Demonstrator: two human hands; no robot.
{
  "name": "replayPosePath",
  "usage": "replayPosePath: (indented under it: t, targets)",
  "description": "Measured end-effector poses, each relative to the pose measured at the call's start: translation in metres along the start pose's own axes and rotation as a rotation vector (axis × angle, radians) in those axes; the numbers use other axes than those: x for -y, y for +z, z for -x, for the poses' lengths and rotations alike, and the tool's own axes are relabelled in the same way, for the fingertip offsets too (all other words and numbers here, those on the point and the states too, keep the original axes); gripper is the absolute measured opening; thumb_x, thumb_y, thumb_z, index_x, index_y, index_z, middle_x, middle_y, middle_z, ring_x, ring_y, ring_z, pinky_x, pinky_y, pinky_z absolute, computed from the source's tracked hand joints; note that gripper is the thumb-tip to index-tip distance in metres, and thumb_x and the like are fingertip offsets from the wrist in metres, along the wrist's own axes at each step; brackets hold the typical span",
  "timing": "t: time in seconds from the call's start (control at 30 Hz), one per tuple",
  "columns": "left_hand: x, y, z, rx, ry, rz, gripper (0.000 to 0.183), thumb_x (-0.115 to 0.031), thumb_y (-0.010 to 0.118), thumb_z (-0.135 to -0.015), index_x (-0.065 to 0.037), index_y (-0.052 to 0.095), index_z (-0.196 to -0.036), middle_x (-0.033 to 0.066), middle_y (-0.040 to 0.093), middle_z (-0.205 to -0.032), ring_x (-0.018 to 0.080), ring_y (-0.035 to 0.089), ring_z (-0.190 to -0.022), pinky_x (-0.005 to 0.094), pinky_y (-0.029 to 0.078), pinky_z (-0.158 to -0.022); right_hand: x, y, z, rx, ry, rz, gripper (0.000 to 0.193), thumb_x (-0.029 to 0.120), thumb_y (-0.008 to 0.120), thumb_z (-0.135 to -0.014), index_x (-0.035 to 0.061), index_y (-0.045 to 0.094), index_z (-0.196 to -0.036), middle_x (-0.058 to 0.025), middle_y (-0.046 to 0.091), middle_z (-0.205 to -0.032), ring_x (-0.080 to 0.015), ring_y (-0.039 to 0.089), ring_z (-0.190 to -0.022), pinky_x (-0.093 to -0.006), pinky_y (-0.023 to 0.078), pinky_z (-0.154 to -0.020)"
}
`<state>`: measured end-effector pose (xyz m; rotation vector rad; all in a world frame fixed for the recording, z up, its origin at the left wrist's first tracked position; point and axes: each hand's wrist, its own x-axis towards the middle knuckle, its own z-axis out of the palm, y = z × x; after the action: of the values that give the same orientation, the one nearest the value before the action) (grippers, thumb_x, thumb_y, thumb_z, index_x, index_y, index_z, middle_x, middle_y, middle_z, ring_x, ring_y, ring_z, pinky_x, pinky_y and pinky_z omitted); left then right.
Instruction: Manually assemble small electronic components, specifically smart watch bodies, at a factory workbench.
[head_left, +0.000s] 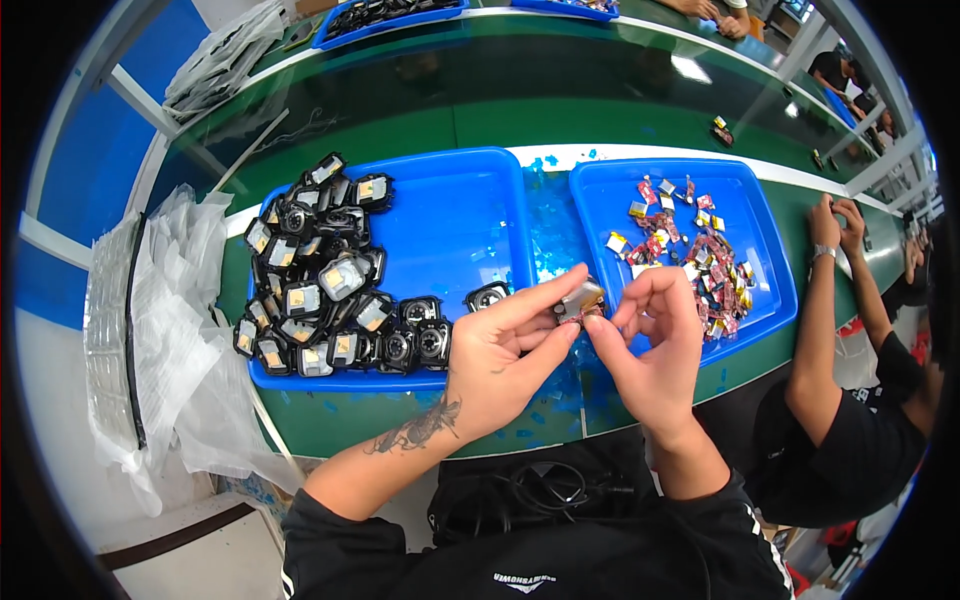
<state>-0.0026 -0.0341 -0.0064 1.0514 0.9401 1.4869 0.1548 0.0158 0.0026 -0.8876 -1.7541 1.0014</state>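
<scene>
Between my two hands, over the gap between two blue trays, is a small black watch case (580,297) with a silvery-grey inner part and reddish bits at its near right edge. My left hand (505,350) grips it between thumb and fingers. The thumb of my right hand (655,345) touches that right edge, with the fingers curled in a pinch; the exact part pinched is partly hidden. Beyond my left hand lies another round-faced watch case (487,296). Many similar black watch cases (343,277) are heaped in the left blue tray (450,180).
A right blue tray (590,185) holds small red circuit boards (715,265) with silvery and yellow pieces. Blue film scraps (555,240) litter the green bench. Clear plastic packaging (190,330) hangs at left. A co-worker's arms (825,300) are at right. Another blue tray (390,20) stands at the back.
</scene>
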Motion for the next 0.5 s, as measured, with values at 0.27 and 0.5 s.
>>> replayPosePath:
  t: [0.27,0.5]
  targets:
    - [-0.008,-0.002,-0.003,-0.054,-0.024,0.117,0.068,0.01,0.055,-0.088,-0.004,0.028,-0.148,0.02,0.059,-0.124,0.0179,0.061,-0.11,0.0278,0.051,-0.092,0.008,0.005,-0.02,0.12,0.187,-0.204,0.039,-0.007,0.068,-0.08,0.0008,0.049,-0.114,-0.0049,0.057,-0.098,-0.0072,0.057,-0.086,-0.0176,0.051,-0.065]
    - [-0.01,-0.005,-0.001,-0.242,0.06,0.044,0.076,0.006,0.061,-0.086,-0.01,0.021,-0.149,0.0214,0.042,-0.142,0.0241,0.055,-0.12,0.0321,0.052,-0.091,0.011,0.01,-0.05,0.243,0.209,-0.233,0.045,-0.006,0.069,-0.079,0.0006,0.048,-0.118,-0.0042,0.06,-0.089,-0.0096,0.06,-0.084,-0.0225,0.052,-0.068]
